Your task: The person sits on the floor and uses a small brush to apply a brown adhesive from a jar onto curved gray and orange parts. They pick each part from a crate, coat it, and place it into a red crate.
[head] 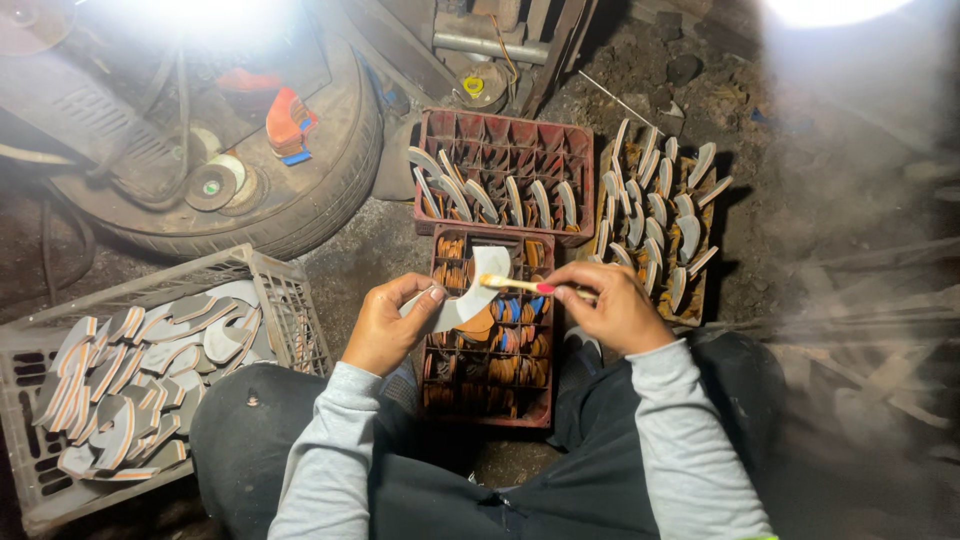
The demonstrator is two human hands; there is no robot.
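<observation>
Dark trousers (480, 480) and two grey sleeves (330, 450) fill the bottom of the view, close to the camera. Just above them, the left hand (385, 325) pinches a curved grey-white shoe sole piece (465, 295) between its thumb and fingers, closed tight on its lower left end. The piece is flat and bent like a moon, pale on its face, with one end pointing up. It hangs in the air over a red crate (540, 395) that sits between the knees.

The right hand (610, 305) is closed around a thin wooden brush (520, 285). The brush tip touches the top part of the sole piece. A pink nail shows near the brush handle.

That red crate has small boxes inside, full of orange and blue curved pieces. Behind it stands a second red crate (505, 130) with pale curved pieces standing on edge in its boxes. Right of that one, more pale curved pieces stand in rows on a brown tray (690, 305).

On the left side sits a grey plastic basket (290, 290) heaped with grey curved pieces that have orange edges. Behind the basket lies a big black tyre (330, 190) with tools resting in its middle. The ground around is dark and dirty.
</observation>
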